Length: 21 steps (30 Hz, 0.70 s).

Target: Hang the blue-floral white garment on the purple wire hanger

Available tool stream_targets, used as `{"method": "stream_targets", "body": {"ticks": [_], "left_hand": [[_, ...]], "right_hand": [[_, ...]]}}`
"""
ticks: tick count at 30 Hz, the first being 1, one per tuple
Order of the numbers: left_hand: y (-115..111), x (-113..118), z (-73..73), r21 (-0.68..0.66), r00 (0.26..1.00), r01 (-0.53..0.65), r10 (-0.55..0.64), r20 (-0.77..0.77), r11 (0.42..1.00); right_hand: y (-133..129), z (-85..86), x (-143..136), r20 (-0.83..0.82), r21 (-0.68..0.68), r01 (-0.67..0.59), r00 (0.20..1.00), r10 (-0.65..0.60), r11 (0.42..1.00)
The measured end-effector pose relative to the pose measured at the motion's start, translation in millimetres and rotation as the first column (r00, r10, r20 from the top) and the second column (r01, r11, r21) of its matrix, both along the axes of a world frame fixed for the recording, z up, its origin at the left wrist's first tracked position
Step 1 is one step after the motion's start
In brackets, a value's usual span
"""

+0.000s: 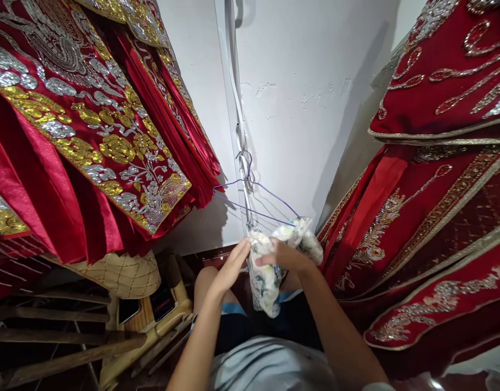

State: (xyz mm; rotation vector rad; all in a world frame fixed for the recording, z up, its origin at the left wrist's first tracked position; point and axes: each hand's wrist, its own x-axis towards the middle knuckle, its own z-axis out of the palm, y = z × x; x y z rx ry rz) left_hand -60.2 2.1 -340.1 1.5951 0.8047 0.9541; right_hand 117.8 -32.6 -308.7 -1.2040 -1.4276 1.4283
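Note:
A white garment with a floral print hangs bunched in front of my lap. One end of it is draped over the right end of a purple wire hanger. At the garment's left upper edge, the fingertips of my left hand are closed together on the cloth. My right hand grips the bunched fabric from the right, with its fingers pointing left. The hanger's hook is up by a ring on a pale strap or cord along the wall.
Red gowns with gold and silver sequins hang at the left, and more beaded red costumes hang at the right. A bamboo chair stands low left, with two phones on a wooden surface. A white wall rises ahead.

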Motion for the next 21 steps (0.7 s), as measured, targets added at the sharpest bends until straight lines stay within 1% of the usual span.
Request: {"method": "stream_targets", "body": {"ticks": [1, 3, 5, 6, 7, 8, 10, 12, 13, 14, 15, 17, 18, 21], "left_hand": [[-1, -8, -2.4, -0.045, 0.996, 0.072, -0.074, -0.04, 0.996], [-6, -22, -6.7, -0.067, 0.965, 0.203, -0.211, -0.154, 0.977], [-11, -34, -10.0, -0.065, 0.907, 0.327, -0.333, -0.26, 0.943], [-14, -38, -11.1, -0.076, 0.888, 0.36, -0.367, -0.279, 0.93], [-17, -41, -11.8, -0.089, 0.888, 0.364, -0.374, -0.268, 0.927], [-19, -43, -11.8, -0.101, 0.906, 0.341, -0.355, -0.229, 0.935], [-22, -43, -9.7, -0.112, 0.961, 0.244, -0.256, -0.11, 0.963], [-22, -40, -5.6, -0.097, 0.986, 0.163, -0.165, -0.019, 0.982], [-21, -38, -3.8, -0.086, 0.989, 0.148, -0.148, 0.0, 0.985], [-20, -36, -2.7, -0.076, 0.989, 0.145, -0.146, 0.0, 0.986], [-18, -35, -2.7, -0.06, 0.989, 0.146, -0.147, -0.015, 0.987], [-13, -32, -7.0, -0.017, 0.991, 0.125, -0.125, -0.05, 0.992], [-9, -31, -10.8, -0.005, 0.994, 0.096, -0.096, -0.056, 0.995], [11, -24, -22.9, -0.05, 0.999, -0.043, 0.044, 0.003, 0.998]], "right_hand": [[5, 6.9, 5, 0.056, 0.019, 0.022, 0.998, -0.024, 1.0], [16, 15.4, 12, 0.141, 0.123, 0.0, 0.99, -0.017, 0.992], [27, 16.1, 16, 0.178, 0.272, -0.016, 0.983, -0.034, 0.962], [34, 14.0, 16, 0.177, 0.332, 0.008, 0.982, -0.07, 0.943], [41, 10.8, 15, 0.164, 0.374, 0.049, 0.979, -0.118, 0.926], [50, 7.0, 14, 0.144, 0.399, 0.091, 0.977, -0.16, 0.913], [70, -0.5, 10, 0.091, 0.424, 0.158, 0.972, -0.216, 0.892], [92, -6.2, 7, 0.036, 0.447, 0.236, 0.959, -0.282, 0.863], [102, -8.2, 6, 0.023, 0.447, 0.277, 0.947, -0.32, 0.85], [111, -9.8, 5, 0.03, 0.427, 0.305, 0.936, -0.351, 0.851], [117, -11.1, 6, 0.055, 0.389, 0.32, 0.928, -0.369, 0.864], [123, -13.6, 8, 0.118, 0.296, 0.311, 0.927, -0.357, 0.903], [122, -14.8, 9, 0.139, 0.262, 0.296, 0.93, -0.339, 0.919], [112, -16.8, 15, 0.142, 0.24, 0.3, 0.93, -0.339, 0.923]]}}
